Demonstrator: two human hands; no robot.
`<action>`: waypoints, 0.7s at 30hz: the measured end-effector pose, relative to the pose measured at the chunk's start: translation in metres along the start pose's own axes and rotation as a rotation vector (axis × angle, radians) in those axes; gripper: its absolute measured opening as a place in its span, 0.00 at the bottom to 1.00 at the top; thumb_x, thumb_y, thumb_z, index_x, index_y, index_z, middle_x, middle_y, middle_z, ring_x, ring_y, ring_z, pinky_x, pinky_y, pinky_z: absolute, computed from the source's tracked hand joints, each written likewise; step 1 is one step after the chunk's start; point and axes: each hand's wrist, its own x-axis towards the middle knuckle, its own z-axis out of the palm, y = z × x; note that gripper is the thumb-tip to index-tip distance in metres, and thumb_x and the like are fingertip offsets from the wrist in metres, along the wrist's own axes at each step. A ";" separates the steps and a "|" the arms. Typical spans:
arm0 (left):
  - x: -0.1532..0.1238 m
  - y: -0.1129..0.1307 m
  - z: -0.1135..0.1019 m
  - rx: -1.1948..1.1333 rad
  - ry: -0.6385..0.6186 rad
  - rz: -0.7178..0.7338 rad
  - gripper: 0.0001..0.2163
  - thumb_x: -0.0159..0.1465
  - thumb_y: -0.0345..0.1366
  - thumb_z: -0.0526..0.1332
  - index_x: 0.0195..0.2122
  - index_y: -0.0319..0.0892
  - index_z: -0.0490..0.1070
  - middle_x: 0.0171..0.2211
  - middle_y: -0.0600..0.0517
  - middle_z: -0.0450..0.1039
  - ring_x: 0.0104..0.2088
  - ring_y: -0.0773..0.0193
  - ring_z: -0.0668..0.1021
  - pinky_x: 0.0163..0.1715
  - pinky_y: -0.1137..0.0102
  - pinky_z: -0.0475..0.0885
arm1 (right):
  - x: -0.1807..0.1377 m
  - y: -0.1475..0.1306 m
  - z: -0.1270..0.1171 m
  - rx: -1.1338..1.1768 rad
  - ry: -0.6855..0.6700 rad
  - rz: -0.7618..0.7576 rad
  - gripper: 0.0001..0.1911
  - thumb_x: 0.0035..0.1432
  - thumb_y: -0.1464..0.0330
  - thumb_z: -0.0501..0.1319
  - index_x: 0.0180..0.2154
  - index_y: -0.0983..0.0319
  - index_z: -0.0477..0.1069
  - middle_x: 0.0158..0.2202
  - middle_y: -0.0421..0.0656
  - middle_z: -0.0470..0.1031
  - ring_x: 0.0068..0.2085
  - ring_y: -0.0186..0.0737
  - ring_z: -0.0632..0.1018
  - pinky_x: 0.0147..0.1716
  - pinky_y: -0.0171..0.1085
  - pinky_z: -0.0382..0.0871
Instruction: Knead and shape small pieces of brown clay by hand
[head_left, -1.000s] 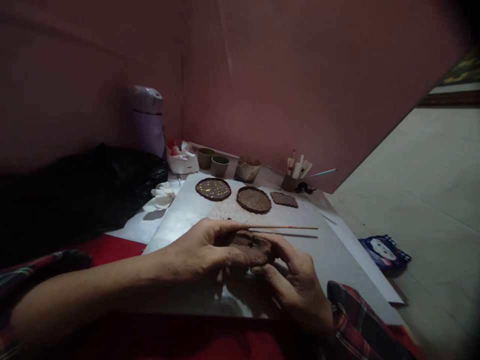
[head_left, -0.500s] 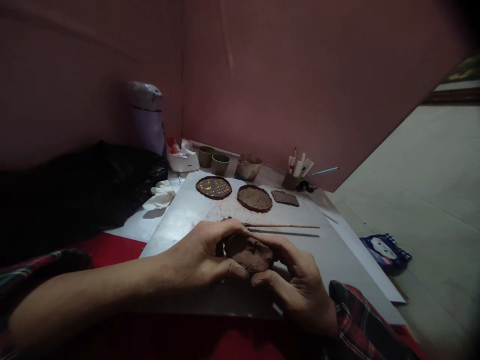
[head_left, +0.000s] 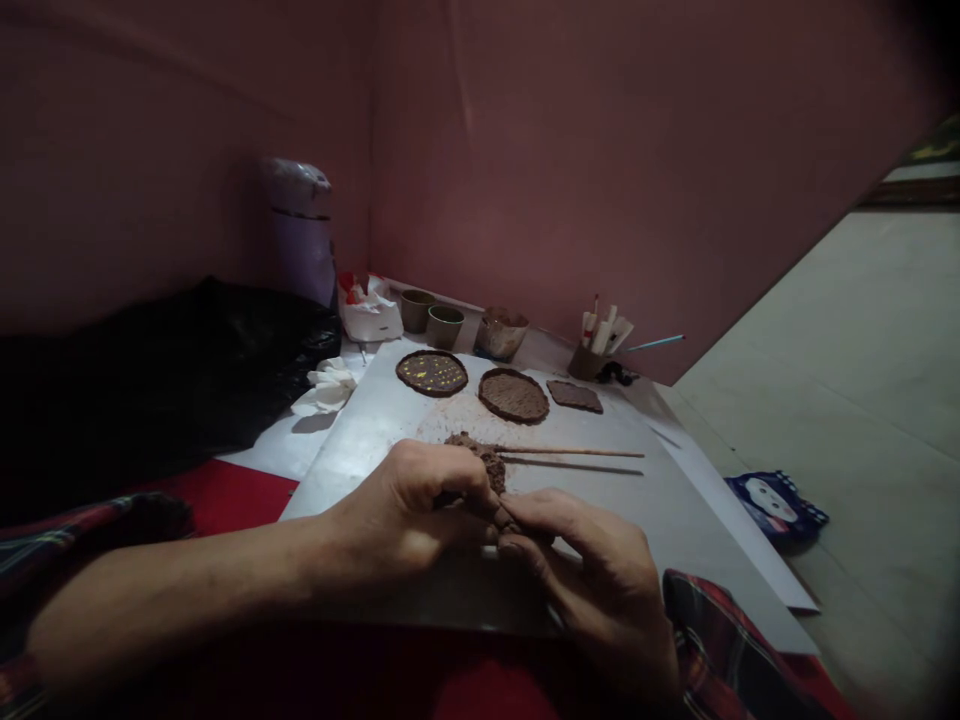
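Over the near part of the grey board (head_left: 600,500), my left hand (head_left: 431,500) and my right hand (head_left: 592,560) meet with their fingers closed. Between their fingertips is a piece of brown clay (head_left: 508,518), mostly hidden by the fingers. Just behind them, a rough clay lump (head_left: 491,468) lies on the board. A thin wooden stick (head_left: 570,452) points right from that lump. Farther back lie a round clay disc with yellow dots (head_left: 432,373), a plain clay disc with a raised rim (head_left: 514,396) and a small clay slab (head_left: 575,396).
Along the back stand two cups (head_left: 445,327), a clay-smeared bowl (head_left: 501,334), a holder with brushes and tools (head_left: 592,358) and a white tissue pack (head_left: 372,315). Crumpled tissue (head_left: 325,386), a black plastic bag (head_left: 172,370) and a lilac container (head_left: 304,235) are left. A blue pouch (head_left: 776,508) lies right.
The clay piece showed its broad face between my hands; now it is turned and mostly covered. My fingers have closed in closer together, and more of the lump behind shows.
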 end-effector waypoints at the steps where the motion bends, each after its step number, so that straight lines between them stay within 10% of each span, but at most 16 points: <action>1: 0.000 0.000 0.000 0.004 -0.002 0.005 0.03 0.57 0.26 0.62 0.29 0.34 0.75 0.28 0.49 0.76 0.28 0.65 0.75 0.29 0.73 0.68 | 0.000 0.000 0.001 -0.002 0.002 -0.001 0.13 0.59 0.75 0.60 0.45 0.57 0.72 0.37 0.40 0.78 0.36 0.36 0.78 0.36 0.32 0.71; 21: 0.006 -0.010 0.002 0.043 -0.023 -0.105 0.14 0.56 0.24 0.59 0.44 0.41 0.68 0.35 0.54 0.72 0.34 0.66 0.73 0.33 0.73 0.67 | 0.012 0.004 -0.001 0.186 0.045 0.387 0.08 0.62 0.65 0.58 0.41 0.59 0.72 0.38 0.41 0.79 0.38 0.37 0.79 0.36 0.33 0.73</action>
